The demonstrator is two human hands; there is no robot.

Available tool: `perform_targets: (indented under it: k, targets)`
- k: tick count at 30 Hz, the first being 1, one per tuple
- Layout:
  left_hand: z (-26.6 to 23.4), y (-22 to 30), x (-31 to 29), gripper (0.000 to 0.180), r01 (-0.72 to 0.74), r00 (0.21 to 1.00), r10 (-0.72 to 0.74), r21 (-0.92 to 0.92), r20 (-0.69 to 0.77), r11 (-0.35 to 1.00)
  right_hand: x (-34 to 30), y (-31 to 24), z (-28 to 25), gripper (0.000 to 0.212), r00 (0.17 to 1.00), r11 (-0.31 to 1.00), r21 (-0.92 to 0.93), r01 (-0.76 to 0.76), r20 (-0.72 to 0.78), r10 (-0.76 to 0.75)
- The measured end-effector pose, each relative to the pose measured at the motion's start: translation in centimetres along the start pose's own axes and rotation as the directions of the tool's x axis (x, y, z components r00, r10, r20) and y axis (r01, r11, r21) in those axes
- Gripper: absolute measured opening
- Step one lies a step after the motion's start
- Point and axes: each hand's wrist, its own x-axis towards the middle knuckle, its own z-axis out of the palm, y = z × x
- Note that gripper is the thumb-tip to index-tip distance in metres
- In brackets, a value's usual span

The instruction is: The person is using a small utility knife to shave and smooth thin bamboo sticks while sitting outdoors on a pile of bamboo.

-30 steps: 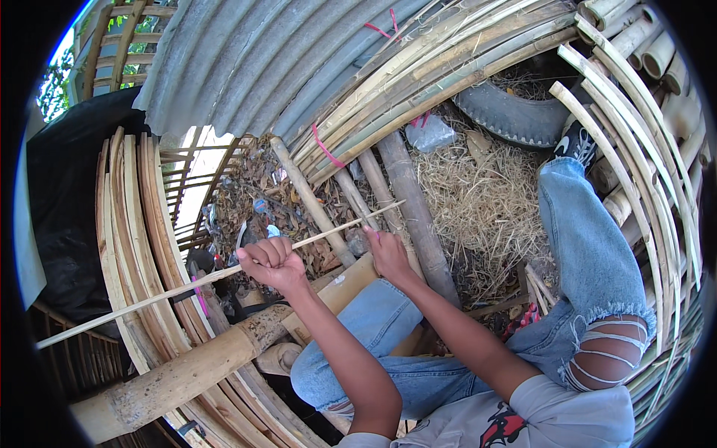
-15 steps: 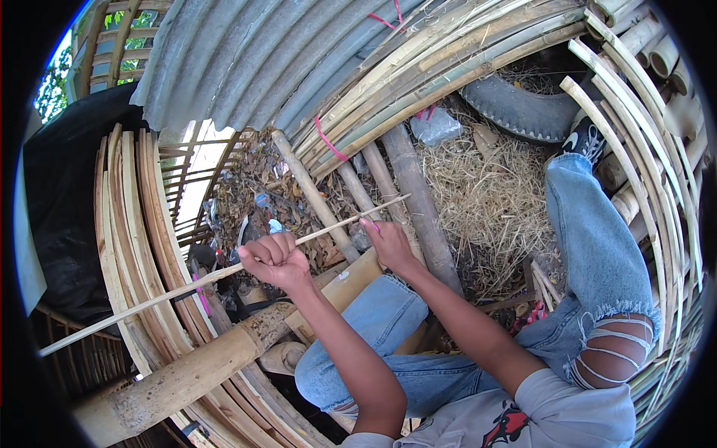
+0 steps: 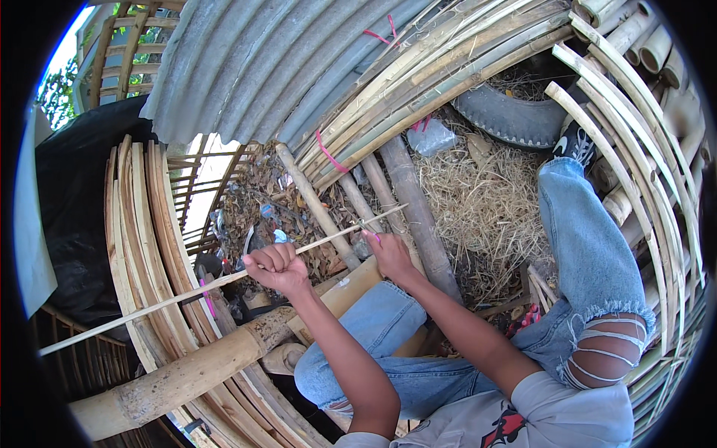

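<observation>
A long, thin bamboo strip (image 3: pixel 187 296) slants from the lower left up to its tip near the middle of the view. My left hand (image 3: pixel 278 269) is closed in a fist around it. Farther along, just short of the tip, my right hand (image 3: pixel 390 255) is closed beside the strip. A bit of pink shows between its fingers, seemingly the handle of a small knife (image 3: pixel 378 238) that the hand mostly hides. Small shavings or a dark edge show on the strip there. Under the strip lie a thick bamboo pole (image 3: pixel 172 378) and my bent leg in torn jeans.
Split bamboo slats (image 3: pixel 149 246) are stacked at left, with more tied in a bundle (image 3: pixel 441 67) by pink string. Corrugated sheeting (image 3: pixel 276 67) stands at the back. A tyre (image 3: pixel 508 119), dry straw (image 3: pixel 485 201) and curved slats (image 3: pixel 635 149) lie to the right.
The whole view has shifted slightly. My right hand sits a touch lower against the strip; my left hand keeps its grip.
</observation>
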Motion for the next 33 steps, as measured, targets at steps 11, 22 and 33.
perform_targets:
  k: [11,22,33]
  targets:
    - [0.5,0.3,0.0,0.050,0.005,0.998,-0.007,0.034,0.059,0.999,0.0,2.4,1.1,0.061,0.993,0.993,0.012,-0.113,-0.021,0.114]
    - [1.3,-0.3,-0.1,0.050,0.014,0.999,-0.017,0.064,0.045,0.998,-2.6,-0.5,3.2,0.064,0.995,0.988,0.129,0.085,-0.065,-0.077]
    - [3.8,-1.1,0.2,0.049,0.041,0.997,-0.045,0.063,0.063,0.997,3.4,9.0,0.7,0.067,0.982,0.983,0.043,-0.180,-0.050,0.182]
